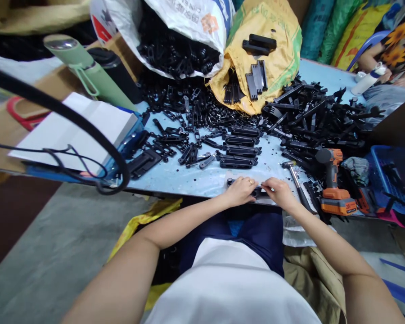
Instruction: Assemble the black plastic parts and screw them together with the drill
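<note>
At the table's front edge, my left hand (242,191) wraps over a black plastic part (257,192), with a ring on one finger. The part lies flat, and much of it is hidden under my hands. My right hand (278,192) is beside its right end, fingertips pinched on something small that I cannot make out. Just beyond my hands, several long black assembled parts (239,161) lie in a stacked row. To the right of my right hand rests a hammer (297,185), and past it an orange cordless drill (334,182) stands upright on its battery.
Loose black parts (310,108) heap across the back of the blue table (195,182). A white sack (192,27) and a yellow sack (273,22) spill more. At left stand a green bottle (87,67) and a white box (77,130); at right, a blue basket (380,168). Another person's arm (373,58) shows far right.
</note>
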`<move>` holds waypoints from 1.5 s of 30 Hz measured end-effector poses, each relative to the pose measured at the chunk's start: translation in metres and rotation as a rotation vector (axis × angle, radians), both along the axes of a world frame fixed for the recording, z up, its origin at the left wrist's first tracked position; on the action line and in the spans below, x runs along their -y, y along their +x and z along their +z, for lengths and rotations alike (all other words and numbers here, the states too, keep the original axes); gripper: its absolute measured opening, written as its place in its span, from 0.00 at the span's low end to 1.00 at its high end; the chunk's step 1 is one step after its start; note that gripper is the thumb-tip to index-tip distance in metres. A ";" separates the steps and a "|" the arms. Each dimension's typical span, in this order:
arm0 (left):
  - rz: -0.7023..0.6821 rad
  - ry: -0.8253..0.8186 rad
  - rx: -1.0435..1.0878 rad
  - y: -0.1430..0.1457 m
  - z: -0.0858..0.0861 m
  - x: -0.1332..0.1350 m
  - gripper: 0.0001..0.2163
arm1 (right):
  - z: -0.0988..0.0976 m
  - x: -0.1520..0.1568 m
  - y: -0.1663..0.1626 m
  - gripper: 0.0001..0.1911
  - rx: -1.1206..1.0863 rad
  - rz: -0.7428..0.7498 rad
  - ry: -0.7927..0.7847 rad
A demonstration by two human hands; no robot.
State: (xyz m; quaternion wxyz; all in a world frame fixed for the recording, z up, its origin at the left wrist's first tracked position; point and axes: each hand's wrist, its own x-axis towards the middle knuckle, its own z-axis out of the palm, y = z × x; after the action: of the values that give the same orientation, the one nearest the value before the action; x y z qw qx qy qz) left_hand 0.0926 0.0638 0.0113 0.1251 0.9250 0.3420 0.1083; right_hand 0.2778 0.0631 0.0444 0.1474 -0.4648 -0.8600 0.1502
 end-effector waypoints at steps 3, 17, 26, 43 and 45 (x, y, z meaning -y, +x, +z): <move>0.072 -0.085 0.011 0.008 0.000 -0.002 0.20 | -0.005 0.003 0.002 0.15 0.002 0.008 0.059; 0.183 -0.137 -0.010 0.011 0.003 0.006 0.17 | -0.053 -0.001 0.045 0.22 0.019 0.275 0.137; 0.133 -0.093 0.001 0.011 0.003 0.007 0.18 | -0.038 -0.028 0.048 0.21 0.093 0.553 0.085; -0.155 0.097 0.529 -0.036 0.051 0.043 0.28 | 0.060 0.041 0.009 0.29 -0.140 0.628 0.137; -0.205 -0.040 0.654 -0.038 0.068 0.066 0.30 | 0.072 0.056 -0.003 0.30 -0.285 0.716 0.016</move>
State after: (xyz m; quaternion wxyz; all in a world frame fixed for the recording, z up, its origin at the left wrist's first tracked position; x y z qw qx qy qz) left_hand 0.0545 -0.0020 0.0796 0.2566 0.8683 0.1911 0.3791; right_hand 0.2746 0.0073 0.1161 0.2073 -0.1084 -0.9399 0.2487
